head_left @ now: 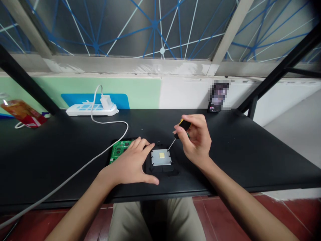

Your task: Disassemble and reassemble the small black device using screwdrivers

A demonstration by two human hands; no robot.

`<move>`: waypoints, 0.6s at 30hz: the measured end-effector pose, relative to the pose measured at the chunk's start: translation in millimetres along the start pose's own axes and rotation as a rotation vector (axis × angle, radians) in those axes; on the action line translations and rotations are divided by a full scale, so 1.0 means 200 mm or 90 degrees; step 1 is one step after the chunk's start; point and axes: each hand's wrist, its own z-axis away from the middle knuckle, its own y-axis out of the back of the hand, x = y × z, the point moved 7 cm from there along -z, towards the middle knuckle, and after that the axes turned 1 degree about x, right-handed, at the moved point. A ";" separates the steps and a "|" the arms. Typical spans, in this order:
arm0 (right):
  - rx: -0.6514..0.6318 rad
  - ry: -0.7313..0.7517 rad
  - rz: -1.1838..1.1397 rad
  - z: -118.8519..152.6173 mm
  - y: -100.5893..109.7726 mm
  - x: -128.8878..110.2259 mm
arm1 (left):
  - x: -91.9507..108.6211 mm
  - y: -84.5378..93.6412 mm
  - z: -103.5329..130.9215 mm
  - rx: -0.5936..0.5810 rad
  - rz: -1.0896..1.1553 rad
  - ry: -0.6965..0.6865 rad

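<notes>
My right hand (197, 139) grips a screwdriver (185, 125) with a black and yellow handle. Its thin shaft slants down to the left, with the tip at the upper right corner of a silver metal plate (156, 161). A small pale yellow square (162, 155) sits in the middle of that plate, which lies in a black housing (164, 170). Thumb and fingers spread apart, my left hand (132, 162) rests at the housing's left side. Partly under this hand is a green circuit board (117, 152).
A white cable (95, 156) crosses the black table (238, 150) from a white power strip (75, 109). At the far left a drink bottle (23, 112) leans over. A phone (218, 97) stands against the back wall. Tiny light bits lie behind the plate.
</notes>
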 end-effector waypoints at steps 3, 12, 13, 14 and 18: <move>-0.019 -0.021 -0.036 0.00 -0.01 0.00 | 0.00 0.00 0.00 -0.008 -0.004 0.003; -0.014 0.001 -0.015 0.00 0.00 -0.01 | 0.00 0.01 0.00 0.001 -0.002 0.000; -0.004 0.015 0.016 0.00 0.01 -0.01 | 0.00 0.01 0.00 0.002 -0.003 0.000; 0.005 0.024 0.040 -0.01 0.01 -0.02 | 0.00 0.01 0.00 0.003 -0.003 0.001; 0.014 -0.012 0.020 0.00 0.02 -0.01 | 0.00 0.01 0.00 0.013 0.004 -0.003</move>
